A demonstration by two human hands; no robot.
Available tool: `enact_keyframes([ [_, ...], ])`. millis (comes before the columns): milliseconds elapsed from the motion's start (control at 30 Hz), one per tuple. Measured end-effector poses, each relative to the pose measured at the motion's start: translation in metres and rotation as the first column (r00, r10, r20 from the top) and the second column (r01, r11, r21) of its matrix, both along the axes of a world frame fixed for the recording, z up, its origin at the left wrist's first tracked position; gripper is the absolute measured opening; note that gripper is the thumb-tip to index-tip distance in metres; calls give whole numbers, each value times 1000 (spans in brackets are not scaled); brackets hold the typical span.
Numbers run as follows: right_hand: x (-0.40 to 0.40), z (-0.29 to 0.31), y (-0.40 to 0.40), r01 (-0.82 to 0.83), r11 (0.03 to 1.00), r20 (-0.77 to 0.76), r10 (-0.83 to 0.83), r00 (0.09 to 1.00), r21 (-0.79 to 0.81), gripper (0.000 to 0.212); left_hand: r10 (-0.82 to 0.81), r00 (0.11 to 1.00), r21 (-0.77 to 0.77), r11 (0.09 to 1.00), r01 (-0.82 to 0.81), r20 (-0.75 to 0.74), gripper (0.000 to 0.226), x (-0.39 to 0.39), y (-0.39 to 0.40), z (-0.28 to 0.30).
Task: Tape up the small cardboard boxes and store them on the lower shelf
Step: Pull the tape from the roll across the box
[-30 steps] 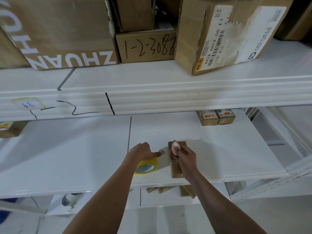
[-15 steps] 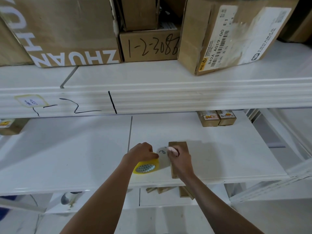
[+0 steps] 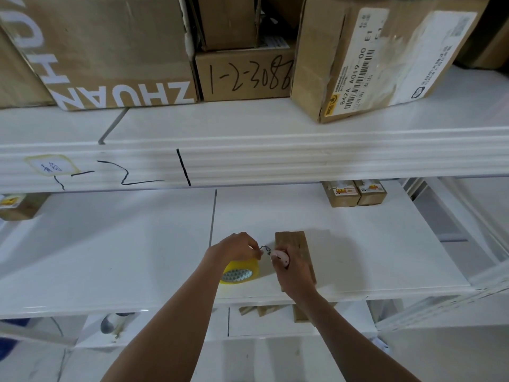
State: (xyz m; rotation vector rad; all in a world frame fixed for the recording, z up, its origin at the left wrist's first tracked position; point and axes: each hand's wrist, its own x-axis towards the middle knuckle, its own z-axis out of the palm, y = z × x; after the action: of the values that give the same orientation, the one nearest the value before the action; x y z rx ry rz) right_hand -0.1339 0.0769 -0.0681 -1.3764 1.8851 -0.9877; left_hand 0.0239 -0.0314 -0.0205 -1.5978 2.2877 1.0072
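On the middle shelf (image 3: 358,260), low in the centre of the frame, two small brown boxes (image 3: 298,248) lie side by side, touching, their long sides running away from the camera. The right hand (image 3: 292,274) rests on the near end of the left one, its fingers curled round a small pale pink cutter (image 3: 281,257) whose tip points toward the left hand. The left hand (image 3: 235,250) sits just left of the boxes over a yellow tape roll (image 3: 239,273) lying flat on the shelf; its fingers are bent and pinch something thin at the fingertips, which looks like a clear tape end, though that is too faint to be sure. A thin dark curl shows between the two hands; what it is cannot be told.

Toward the right of the frame, at the back of the same shelf, two small labelled boxes (image 3: 354,193) stand next to each other, well apart from the hands. At the left edge another small labelled box (image 3: 19,205) sits partly hidden under the shelf above.

The top shelf (image 3: 248,128) crosses the upper half of the frame, its front edge marked with black pen strokes and a small sticker (image 3: 51,168). It carries large cartons: one printed ZHUAN (image 3: 110,51) at upper left, one with handwritten numbers (image 3: 245,73) at centre, and one with a barcode label (image 3: 371,59) at upper right.

Below the front edge of the middle shelf, brown pieces (image 3: 264,310) show on the lower shelf (image 3: 261,326), mostly hidden by the right forearm.
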Motion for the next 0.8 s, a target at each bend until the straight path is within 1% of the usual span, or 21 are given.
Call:
enact_keyframes([
  [67,0,1,0,-14,1000,-11,14,1000,-14,14,11,1000,-29,1000,-11,-26,28,1,0,-1],
  [133,0,2,0,-30,999,-6,30,1000,-19,12,19,999,-41,999,-21,-47,26,2,0,-2],
  [233,0,4,1,-56,997,16,57,998,-51,6,22,999,-49,998,-24,-45,27,1,0,-1],
  [367,0,5,2,-79,996,13,80,997,-50,11,53,997,-35,998,-55,-48,27,0,1,-1],
  [467,1,6,2,-72,995,18,73,997,-65,10,99,994,-31,994,-101,-44,27,-1,2,-2],
  [633,2,6,2,-58,996,2,58,998,-74,11,130,990,-14,991,-131,-57,26,-1,-1,-5],
  [800,1,6,3,-76,994,-29,74,997,-72,11,168,983,41,985,-165,-74,20,0,-2,-6],
])
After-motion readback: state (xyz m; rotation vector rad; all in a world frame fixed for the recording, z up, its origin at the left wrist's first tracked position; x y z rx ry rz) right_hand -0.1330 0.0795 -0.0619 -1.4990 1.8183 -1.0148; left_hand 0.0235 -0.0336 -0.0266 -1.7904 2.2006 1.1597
